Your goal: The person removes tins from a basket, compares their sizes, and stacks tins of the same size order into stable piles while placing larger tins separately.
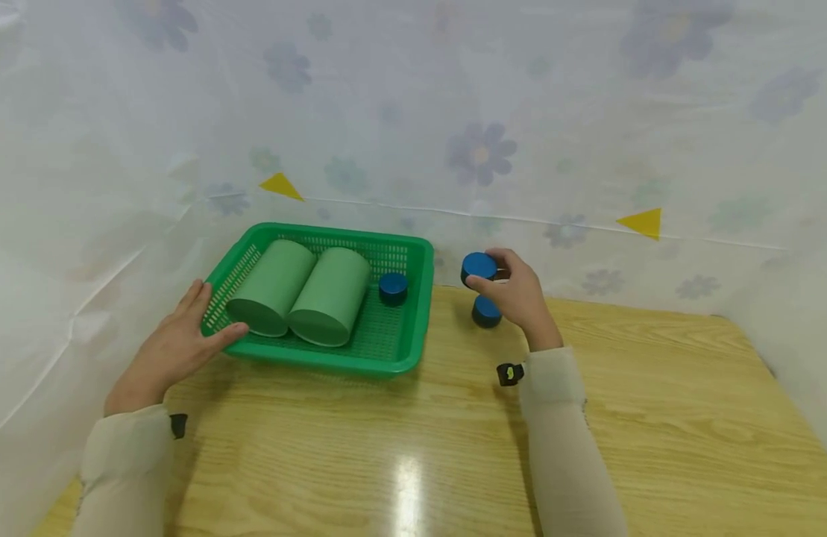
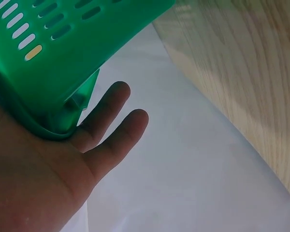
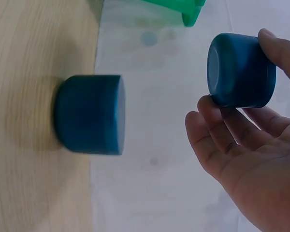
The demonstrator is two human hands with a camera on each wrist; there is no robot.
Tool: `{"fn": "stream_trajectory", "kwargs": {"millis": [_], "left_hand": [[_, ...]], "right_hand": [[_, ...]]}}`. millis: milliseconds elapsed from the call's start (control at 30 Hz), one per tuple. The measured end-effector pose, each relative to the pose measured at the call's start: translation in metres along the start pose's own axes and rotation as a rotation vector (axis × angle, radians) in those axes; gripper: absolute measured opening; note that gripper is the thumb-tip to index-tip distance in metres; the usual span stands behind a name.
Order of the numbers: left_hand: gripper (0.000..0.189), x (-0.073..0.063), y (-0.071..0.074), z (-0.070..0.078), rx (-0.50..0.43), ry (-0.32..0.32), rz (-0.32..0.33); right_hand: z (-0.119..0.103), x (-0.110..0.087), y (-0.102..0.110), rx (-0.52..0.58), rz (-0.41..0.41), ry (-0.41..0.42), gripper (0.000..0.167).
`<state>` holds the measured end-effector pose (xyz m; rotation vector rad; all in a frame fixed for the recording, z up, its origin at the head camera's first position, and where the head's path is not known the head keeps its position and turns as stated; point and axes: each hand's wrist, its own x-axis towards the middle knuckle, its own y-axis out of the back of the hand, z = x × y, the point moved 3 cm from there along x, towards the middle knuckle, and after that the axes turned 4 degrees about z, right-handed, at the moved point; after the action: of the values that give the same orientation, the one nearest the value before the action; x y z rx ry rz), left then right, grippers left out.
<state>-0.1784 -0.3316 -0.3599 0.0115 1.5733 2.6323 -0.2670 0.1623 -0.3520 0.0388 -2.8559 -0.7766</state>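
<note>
Center-left: basket [image 1: 319,361] holding two green cylinders [image 1: 272,283], blue cylinder [image 1: 393,289]. Left hand [image 1: 174,349] touches basket (fingers straight); center-right, right hand [image 1: 518,294] pinches another blue cylinder [image 1: 477,267].

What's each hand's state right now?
Left hand: open, touching the green basket.
Right hand: closed on a blue cylinder, holding it up off the table.

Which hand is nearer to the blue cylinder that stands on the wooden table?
Right. The right hand is close by, pinching a second blue cylinder above the standing blue cylinder; the left hand is farther away, at the green basket's left end.
</note>
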Motion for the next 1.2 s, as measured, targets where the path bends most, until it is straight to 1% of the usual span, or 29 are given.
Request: {"fn": "stream_trajectory", "kwargs": {"millis": [100, 233, 400, 667, 800, 1000, 1200], "left_hand": [[0.104, 0.000, 0.000, 0.000, -0.006, -0.008, 0.008], [0.104, 0.001, 0.000, 0.001, -0.007, -0.008, 0.011], [0.102, 0.002, 0.000, -0.001, -0.005, -0.009, 0.005], [0.101, 0.000, 0.001, -0.002, -0.001, -0.014, 0.006], [0.100, -0.001, 0.002, -0.003, 0.001, -0.016, 0.007], [0.100, 0.000, 0.001, -0.003, -0.005, -0.015, 0.000], [0.100, 0.001, 0.000, -0.003, -0.010, -0.022, -0.003]], "right_hand": [[0.008, 0.000, 0.002, -0.021, -0.013, -0.037, 0.075], [0.018, 0.001, 0.002, -0.065, -0.054, -0.079, 0.073], [0.027, 0.001, 0.005, -0.097, -0.081, -0.100, 0.073], [0.040, 0.002, 0.010, -0.072, -0.099, -0.127, 0.072], [0.043, 0.002, 0.008, -0.065, -0.109, -0.133, 0.072], [0.046, 0.001, 0.008, -0.069, -0.123, -0.144, 0.068], [0.049, 0.000, 0.010, -0.063, -0.142, -0.146, 0.068]]}}
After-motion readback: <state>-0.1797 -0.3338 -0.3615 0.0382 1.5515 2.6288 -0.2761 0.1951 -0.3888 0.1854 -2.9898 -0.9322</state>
